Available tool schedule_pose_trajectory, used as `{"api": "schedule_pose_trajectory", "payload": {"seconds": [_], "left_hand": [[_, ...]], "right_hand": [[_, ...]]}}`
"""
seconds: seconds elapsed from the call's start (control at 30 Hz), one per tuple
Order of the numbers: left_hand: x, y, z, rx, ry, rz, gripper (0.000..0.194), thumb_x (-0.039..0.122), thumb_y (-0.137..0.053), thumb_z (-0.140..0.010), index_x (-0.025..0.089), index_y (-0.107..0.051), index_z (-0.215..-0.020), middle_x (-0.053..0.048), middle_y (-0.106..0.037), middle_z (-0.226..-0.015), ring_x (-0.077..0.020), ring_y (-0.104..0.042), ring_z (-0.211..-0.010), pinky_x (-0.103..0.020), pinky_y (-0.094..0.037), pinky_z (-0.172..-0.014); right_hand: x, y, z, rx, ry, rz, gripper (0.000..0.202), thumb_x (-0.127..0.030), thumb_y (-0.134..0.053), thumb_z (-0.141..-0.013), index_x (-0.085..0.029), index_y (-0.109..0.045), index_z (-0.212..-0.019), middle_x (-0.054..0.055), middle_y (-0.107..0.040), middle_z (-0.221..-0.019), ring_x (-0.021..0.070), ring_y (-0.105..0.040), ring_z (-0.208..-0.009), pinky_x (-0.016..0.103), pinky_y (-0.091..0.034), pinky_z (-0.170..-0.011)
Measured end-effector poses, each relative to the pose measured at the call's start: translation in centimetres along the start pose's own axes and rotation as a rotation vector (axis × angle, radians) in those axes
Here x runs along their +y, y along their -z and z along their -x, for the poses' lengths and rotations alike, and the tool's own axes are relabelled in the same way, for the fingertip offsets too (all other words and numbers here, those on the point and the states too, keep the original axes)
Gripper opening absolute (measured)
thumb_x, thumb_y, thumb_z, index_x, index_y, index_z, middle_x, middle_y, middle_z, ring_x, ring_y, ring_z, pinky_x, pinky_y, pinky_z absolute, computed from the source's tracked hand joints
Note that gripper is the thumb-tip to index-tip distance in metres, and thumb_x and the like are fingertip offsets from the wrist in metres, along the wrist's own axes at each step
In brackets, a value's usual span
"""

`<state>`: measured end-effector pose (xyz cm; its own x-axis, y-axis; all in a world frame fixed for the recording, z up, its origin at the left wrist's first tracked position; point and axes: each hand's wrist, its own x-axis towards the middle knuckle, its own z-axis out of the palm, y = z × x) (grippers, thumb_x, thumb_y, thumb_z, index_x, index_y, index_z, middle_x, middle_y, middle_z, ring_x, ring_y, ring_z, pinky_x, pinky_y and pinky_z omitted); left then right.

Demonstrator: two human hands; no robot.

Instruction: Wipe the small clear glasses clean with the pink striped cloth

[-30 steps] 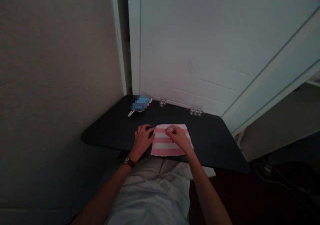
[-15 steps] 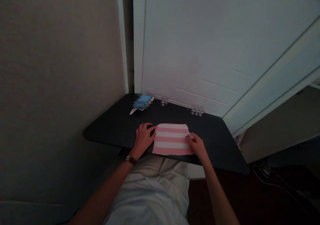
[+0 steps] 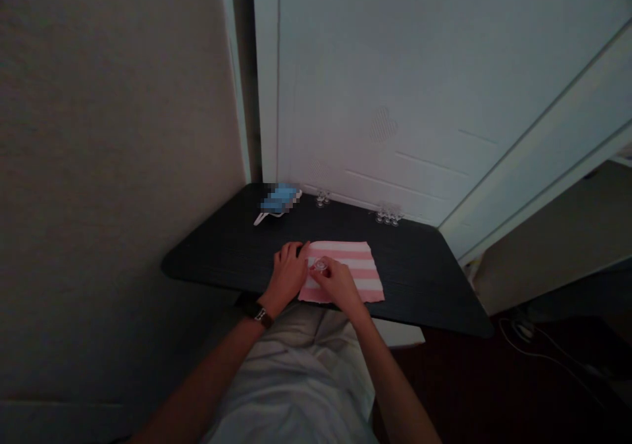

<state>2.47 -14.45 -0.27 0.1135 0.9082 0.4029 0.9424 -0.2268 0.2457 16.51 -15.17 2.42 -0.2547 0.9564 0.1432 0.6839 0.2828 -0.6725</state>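
"Well, what comes nearest?"

"A dark wristband (image 3: 261,313), then the left hand (image 3: 289,269), fingers extended and unclenched against the left edge of the striped cloth (image 3: 364,265)."

"And the right hand (image 3: 338,282)?"

"Its thumb and fingers pinch a small clear piece (image 3: 320,265) over the cloth's left part, near the left hand. Whether it touches the cloth, or is hollow and contains anything, I cannot tell."

"Farther off?"

"Across the black tabletop (image 3: 222,249), a larger clear cluster (image 3: 389,215) to the right, a smaller clear group (image 3: 322,198) left of it, and a blurred blue-faced object (image 3: 280,199); behind them, a white panel (image 3: 385,55)."
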Motion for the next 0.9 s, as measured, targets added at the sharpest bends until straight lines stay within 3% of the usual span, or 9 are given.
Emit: {"api": "schedule_pose_trajectory", "payload": {"seconds": [0.33,0.53,0.7,0.8,0.9], "left_hand": [[0.2,0.7,2.1,0.034,-0.073,0.011,0.032,0.014,-0.046,-0.084,0.02,-0.055,-0.115,-0.012,-0.051,-0.123,-0.0285,-0.04,-0.118,-0.041,-0.038,-0.09],[0.0,0.3,2.5,0.043,-0.074,0.037,0.033,0.015,-0.045,-0.086,0.022,-0.054,-0.117,-0.012,-0.052,-0.122,-0.0285,-0.041,-0.116,-0.043,-0.039,-0.089],[0.1,-0.1,2.4,0.051,-0.068,0.075,0.036,0.012,-0.044,-0.086,0.022,-0.052,-0.12,-0.012,-0.052,-0.123,-0.0292,-0.041,-0.116,-0.044,-0.038,-0.089],[0.2,-0.2,2.4,0.064,-0.063,0.114,0.033,0.014,-0.044,-0.086,0.022,-0.053,-0.118,-0.012,-0.052,-0.122,-0.0297,-0.042,-0.116,-0.046,-0.038,-0.089],[-0.1,-0.1,2.3,0.087,-0.046,0.182,0.03,0.017,-0.043,-0.087,0.021,-0.054,-0.115,-0.011,-0.054,-0.119,-0.0288,-0.044,-0.113,-0.045,-0.039,-0.089]], "right_hand": [[0.4,-0.7,0.5,-0.099,0.013,-0.024,0.013,-0.026,-0.057,-0.08,-0.021,-0.061,-0.092,0.0,-0.063,-0.073,0.013,-0.052,-0.063,0.022,-0.034,-0.059],[0.6,-0.4,0.6,-0.089,0.007,-0.083,0.012,-0.025,-0.058,-0.077,-0.021,-0.061,-0.088,-0.002,-0.061,-0.071,0.0124,-0.051,-0.063,0.022,-0.034,-0.058],[4.5,3.6,3.0,-0.019,-0.071,-0.14,0.011,-0.029,-0.054,-0.078,-0.019,-0.059,-0.078,-0.003,-0.057,-0.065,0.0114,-0.051,-0.059,0.021,-0.037,-0.055],[8.2,7.0,5.2,0.065,-0.191,-0.152,0.02,-0.032,-0.048,-0.08,-0.017,-0.058,-0.089,-0.004,-0.051,-0.058,0.0102,-0.045,-0.045,0.021,-0.036,-0.044],[10.7,9.2,6.6,0.124,-0.258,-0.156,0.023,-0.033,-0.048,-0.079,-0.016,-0.058,-0.09,-0.004,-0.048,-0.053,0.0108,-0.045,-0.042,0.021,-0.036,-0.04]]}}
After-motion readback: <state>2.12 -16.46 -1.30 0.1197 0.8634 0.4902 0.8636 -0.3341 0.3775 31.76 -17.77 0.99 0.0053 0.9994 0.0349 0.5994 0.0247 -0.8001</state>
